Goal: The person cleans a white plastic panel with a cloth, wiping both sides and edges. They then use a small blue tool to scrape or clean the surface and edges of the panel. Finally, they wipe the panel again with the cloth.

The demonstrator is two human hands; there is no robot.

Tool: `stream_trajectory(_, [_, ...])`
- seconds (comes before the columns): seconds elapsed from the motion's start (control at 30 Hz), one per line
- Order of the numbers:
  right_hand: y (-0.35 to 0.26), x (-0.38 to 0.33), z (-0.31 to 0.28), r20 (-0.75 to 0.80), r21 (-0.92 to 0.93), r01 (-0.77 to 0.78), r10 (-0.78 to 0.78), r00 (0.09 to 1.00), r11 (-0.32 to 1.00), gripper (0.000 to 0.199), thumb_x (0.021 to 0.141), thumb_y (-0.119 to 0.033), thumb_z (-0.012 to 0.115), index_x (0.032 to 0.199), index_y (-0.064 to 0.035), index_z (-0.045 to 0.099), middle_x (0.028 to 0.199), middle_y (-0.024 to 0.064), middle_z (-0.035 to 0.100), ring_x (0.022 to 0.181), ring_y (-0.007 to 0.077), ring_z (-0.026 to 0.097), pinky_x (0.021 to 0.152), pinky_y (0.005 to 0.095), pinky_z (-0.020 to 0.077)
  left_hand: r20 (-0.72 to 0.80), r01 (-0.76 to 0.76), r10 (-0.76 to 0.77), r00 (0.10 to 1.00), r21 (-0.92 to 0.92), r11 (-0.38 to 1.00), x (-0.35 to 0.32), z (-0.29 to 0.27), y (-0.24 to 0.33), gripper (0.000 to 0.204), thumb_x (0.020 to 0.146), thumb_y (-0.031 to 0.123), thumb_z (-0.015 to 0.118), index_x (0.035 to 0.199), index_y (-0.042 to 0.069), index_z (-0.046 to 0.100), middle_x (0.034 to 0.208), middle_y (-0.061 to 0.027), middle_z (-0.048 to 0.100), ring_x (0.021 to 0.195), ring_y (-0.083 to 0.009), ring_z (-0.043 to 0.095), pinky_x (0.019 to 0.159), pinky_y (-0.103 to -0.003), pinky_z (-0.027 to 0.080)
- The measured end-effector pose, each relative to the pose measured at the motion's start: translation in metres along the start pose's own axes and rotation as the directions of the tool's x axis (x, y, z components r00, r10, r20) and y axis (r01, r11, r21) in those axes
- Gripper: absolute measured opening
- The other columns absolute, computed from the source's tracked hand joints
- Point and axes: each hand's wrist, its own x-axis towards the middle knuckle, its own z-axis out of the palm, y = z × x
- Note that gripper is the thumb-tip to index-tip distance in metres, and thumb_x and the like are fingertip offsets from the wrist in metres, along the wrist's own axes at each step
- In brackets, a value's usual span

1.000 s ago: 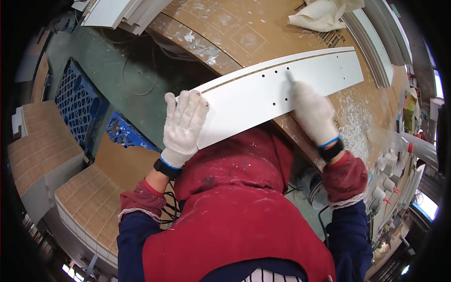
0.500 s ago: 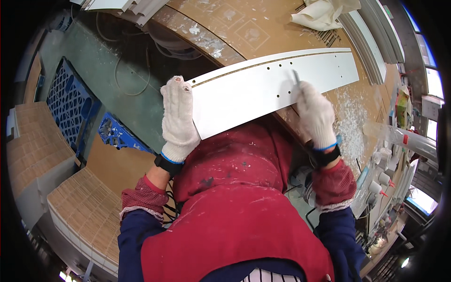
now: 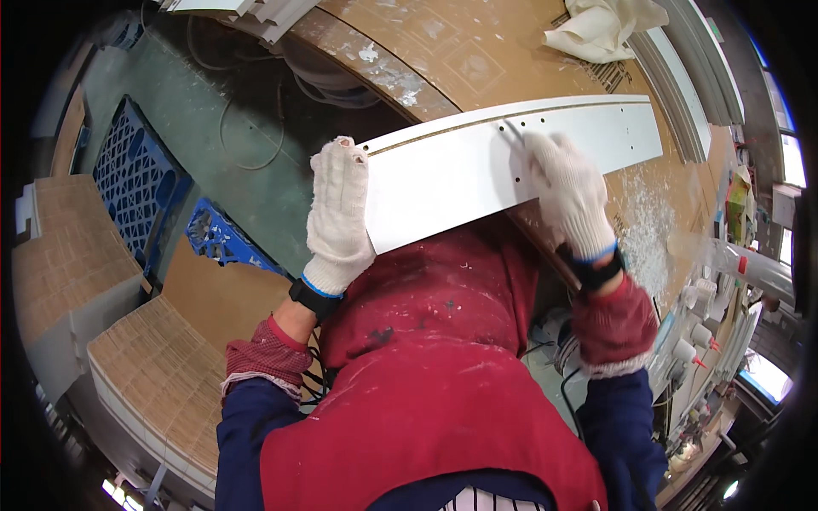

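Observation:
A long white board [image 3: 452, 187] with a groove along its far edge and several small drilled holes lies slanted across the workbench, its left end reaching past the bench edge. My left hand [image 3: 337, 213], in a white knit glove worn through at the fingertips, holds that left end, fingers straight along it and the thumb hidden. Over the board's right half is my right hand [image 3: 567, 192], gloved too and blurred. Its fingers are closed round a thin grey tool [image 3: 515, 136], whose tip is near the holes by the groove; its exact kind is too smeared to tell.
The brown-covered workbench [image 3: 409, 43] carries white flakes, a crumpled cream cloth [image 3: 601, 30] and stacked white strips [image 3: 673, 94] at the right. Blue plastic pallets [image 3: 136, 179] and stacked wood-patterned panels [image 3: 158, 375] stand at the left. Bottles with red tips [image 3: 686, 351] are at the right.
My right hand has moved left and a little up along the board with the thin tool, which now points more to the left. My left hand keeps its hold; the view has shifted slightly.

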Motion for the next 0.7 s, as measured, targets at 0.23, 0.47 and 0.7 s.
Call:
stream_trajectory(0.23, [-0.081,-0.007,0.029,0.053,-0.062,0.448,-0.445,0.894,0.892,0.011,0.083,-0.018,0.056,0.093,-0.0142,0.056,0.081,0.0018,0.058,0.068,0.0163,0.061,0.056,0.0316,0.0512,0.017,0.008,-0.009,1.0,0.073,0.997,0.0,0.002,-0.002,0.068,0.079,0.004,0.057,0.142,-0.004,0.034,0.147,-0.0271,0.032,0.137,-0.0424,0.03,0.114,-0.053,0.021])
stream_trajectory(0.47, [-0.038,-0.022,-0.007,0.177,0.355,0.224,-0.3,0.937,0.908,0.052,0.074,-0.001,0.058,0.124,-0.016,0.057,0.086,0.0087,0.06,0.079,0.0289,0.06,0.067,0.0387,0.0494,0.026,0.033,-0.035,0.999,0.055,0.998,0.001,-0.002,-0.001,0.069,0.079,0.007,0.06,0.143,-0.003,0.033,0.147,-0.0268,0.032,0.137,-0.0424,0.031,0.113,-0.051,0.023])
stream_trajectory(0.7, [0.009,0.002,0.002,-0.019,0.14,0.108,-0.107,0.994,0.984,0.033,0.082,-0.005,0.054,0.112,-0.0137,0.06,0.089,0.011,0.06,0.08,0.0324,0.06,0.068,0.0412,0.0488,0.0,0.312,-0.316,0.949,-0.156,0.937,-0.01,-0.006,-0.001,0.075,0.086,0.003,0.06,0.147,-0.003,0.017,0.151,-0.0233,0.025,0.141,-0.0341,0.027,0.112,-0.044,0.028])
